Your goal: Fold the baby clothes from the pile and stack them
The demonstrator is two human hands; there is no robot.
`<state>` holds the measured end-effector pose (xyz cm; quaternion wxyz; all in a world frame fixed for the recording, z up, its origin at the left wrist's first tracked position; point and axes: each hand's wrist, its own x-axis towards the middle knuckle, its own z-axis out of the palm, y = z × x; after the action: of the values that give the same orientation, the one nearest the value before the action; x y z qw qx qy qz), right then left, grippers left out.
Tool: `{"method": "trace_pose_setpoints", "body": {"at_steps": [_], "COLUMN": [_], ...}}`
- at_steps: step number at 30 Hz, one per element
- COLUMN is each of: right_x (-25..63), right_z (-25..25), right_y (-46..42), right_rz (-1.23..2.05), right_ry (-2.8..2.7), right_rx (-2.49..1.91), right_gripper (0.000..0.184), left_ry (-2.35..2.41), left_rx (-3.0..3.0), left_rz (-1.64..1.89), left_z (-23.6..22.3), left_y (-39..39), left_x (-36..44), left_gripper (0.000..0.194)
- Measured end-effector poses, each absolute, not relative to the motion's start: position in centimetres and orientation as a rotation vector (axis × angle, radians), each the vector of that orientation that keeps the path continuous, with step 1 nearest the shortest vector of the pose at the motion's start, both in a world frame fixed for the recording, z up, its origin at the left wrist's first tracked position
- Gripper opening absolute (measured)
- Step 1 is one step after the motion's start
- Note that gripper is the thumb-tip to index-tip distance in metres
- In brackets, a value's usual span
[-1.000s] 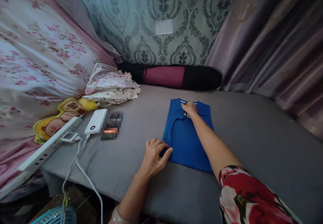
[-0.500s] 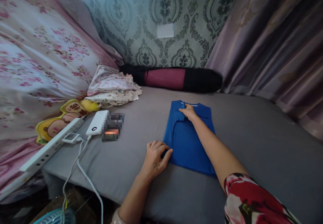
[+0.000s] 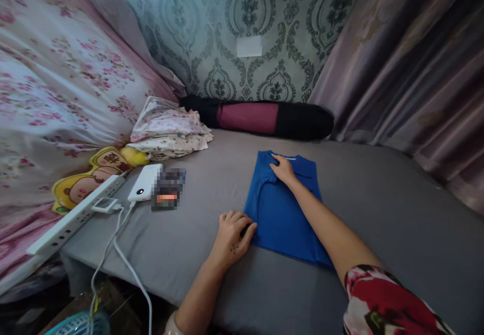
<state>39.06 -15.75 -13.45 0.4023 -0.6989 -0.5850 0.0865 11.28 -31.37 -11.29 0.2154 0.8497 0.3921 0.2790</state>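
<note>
A blue shirt (image 3: 282,209) lies folded into a rough rectangle on the grey bed sheet, its collar at the far end. At the shirt's near left edge, my left hand (image 3: 234,234) has its fingers curled and its thumb on the fabric, closed on the edge. My right hand (image 3: 283,170) reaches across the shirt and is closed on cloth beside the collar. The fingertips of that hand are partly hidden. My right forearm covers some of the shirt's right side.
On the left are a white power strip (image 3: 77,216), a white power bank (image 3: 145,183) with cables, a blurred flat object (image 3: 168,190) and a yellow cushion (image 3: 81,184). Folded floral cloth (image 3: 170,128) and a black-and-maroon roll (image 3: 249,117) lie at the back.
The raised flap of blue cloth under my right hand now lies flatter near the collar. My right forearm has shifted slightly right. My left hand stays at the shirt's near left edge.
</note>
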Motion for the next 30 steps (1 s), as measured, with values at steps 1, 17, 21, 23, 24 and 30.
{"method": "trace_pose_setpoints", "body": {"at_steps": [1, 17, 21, 23, 24, 30], "right_x": [38.9, 38.5, 38.1, 37.8, 37.5, 34.6], "right_z": [-13.4, -13.2, -12.1, -11.4, -11.0, -10.8], "right_y": [-15.9, -16.8, -16.8, -16.7, -16.7, -16.2], "right_rz": [0.187, 0.232, 0.316, 0.326, 0.300, 0.070], "right_ry": [-1.510, -2.016, -2.100, -2.087, -2.066, -2.036], "right_rx": [-1.749, -1.747, -1.839, -1.889, -1.924, -2.148], "right_gripper": [0.034, 0.061, 0.054, 0.051, 0.050, 0.064], "left_ry": [1.087, 1.089, 1.092, 1.093, 1.091, 1.070], "left_rx": [2.358, 2.361, 2.369, 2.372, 2.374, 2.365], "left_rz": [0.775, 0.769, 0.758, 0.753, 0.753, 0.791], "left_z": [-11.3, -11.5, -11.3, -11.3, -11.2, -11.0], "left_y": [-31.4, -31.2, -31.3, -31.4, -31.4, -31.4], "left_x": [11.3, 11.3, 11.3, 11.3, 11.3, 11.4], "left_gripper": [0.027, 0.026, 0.026, 0.026, 0.026, 0.024]}}
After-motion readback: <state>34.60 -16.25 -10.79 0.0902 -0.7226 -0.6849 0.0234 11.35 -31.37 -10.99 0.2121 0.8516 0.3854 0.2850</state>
